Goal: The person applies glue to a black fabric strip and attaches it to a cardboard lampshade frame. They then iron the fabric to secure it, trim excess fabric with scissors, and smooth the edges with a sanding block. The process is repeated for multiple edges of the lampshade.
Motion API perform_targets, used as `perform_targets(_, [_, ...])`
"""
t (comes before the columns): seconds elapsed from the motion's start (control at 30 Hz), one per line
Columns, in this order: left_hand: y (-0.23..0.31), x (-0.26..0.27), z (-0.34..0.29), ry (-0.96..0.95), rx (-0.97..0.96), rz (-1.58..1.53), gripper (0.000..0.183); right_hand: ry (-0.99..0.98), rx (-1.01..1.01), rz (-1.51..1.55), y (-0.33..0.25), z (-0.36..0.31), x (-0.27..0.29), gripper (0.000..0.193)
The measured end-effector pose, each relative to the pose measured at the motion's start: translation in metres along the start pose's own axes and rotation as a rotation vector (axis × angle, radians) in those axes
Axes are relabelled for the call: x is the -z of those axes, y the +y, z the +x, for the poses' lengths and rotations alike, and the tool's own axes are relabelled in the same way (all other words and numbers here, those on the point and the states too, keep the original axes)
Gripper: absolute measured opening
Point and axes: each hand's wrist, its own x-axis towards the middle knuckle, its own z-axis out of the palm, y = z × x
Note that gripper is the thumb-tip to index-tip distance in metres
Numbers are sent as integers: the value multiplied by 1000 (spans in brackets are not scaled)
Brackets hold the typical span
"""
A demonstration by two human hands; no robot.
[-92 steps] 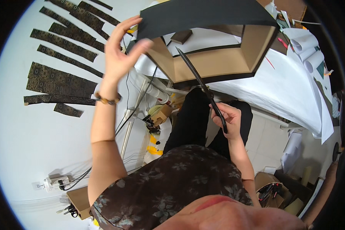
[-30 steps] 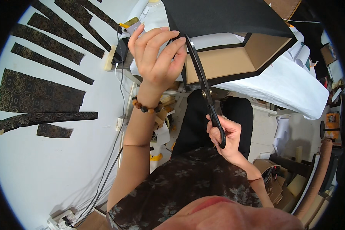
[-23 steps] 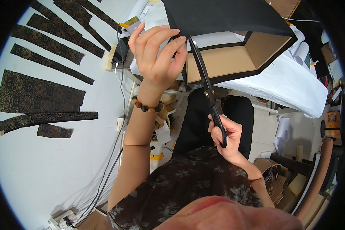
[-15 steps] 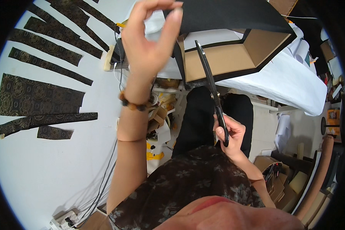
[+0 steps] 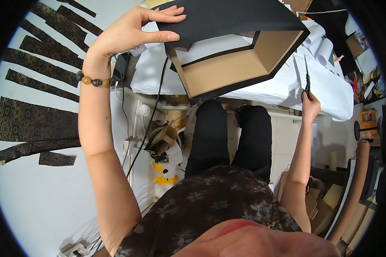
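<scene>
A large box (image 5: 227, 17), covered in black with a tan cardboard inside, stands tilted on the white-covered table in front of me. On its top left corner rests my left hand (image 5: 146, 28), with fingers and thumb stretched out across the black covering. Out to the right, over the table's front edge, my right hand (image 5: 311, 106) is closed around the handles of long dark scissors (image 5: 307, 79). The blades point away from me and their opening is hard to make out.
Patterned dark fabric pieces (image 5: 34, 120) hang on the white wall at left. White paper (image 5: 330, 88) covers the table, with paper rolls (image 5: 324, 51) behind. A black cable (image 5: 152, 124) runs down beside the box. Cardboard scraps (image 5: 164, 139) lie below; a brown roll (image 5: 351, 192) leans right.
My left hand has come down onto the box's top left corner. My right hand has carried the scissors from my lap out to the right over the table. The view has shifted.
</scene>
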Motion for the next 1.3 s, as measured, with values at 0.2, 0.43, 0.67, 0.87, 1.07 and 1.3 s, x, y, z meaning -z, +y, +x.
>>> perform_targets(0.2, [10,10,8,-95,-68,113,54,-163,249,-369,2,66,-17,32])
perform_targets(0.43, [17,3,6,-39,-111,184,53,-227,381,-639,-20,96,-16,33])
perform_targets(0.67, [-34,-20,-7,150,-265,-13,36,-81,1291,691,-317,-52,69,15])
perform_targets(0.87, [-53,-50,4,405,-362,-217,32,-711,1152,631,-382,-96,13,16])
perform_targets(1.07, [-63,-58,8,494,-459,-188,30,-717,1101,599,-383,-100,3,13])
perform_targets(1.3, [-60,-62,9,519,-524,-114,33,-529,1226,725,-369,-112,-1,12])
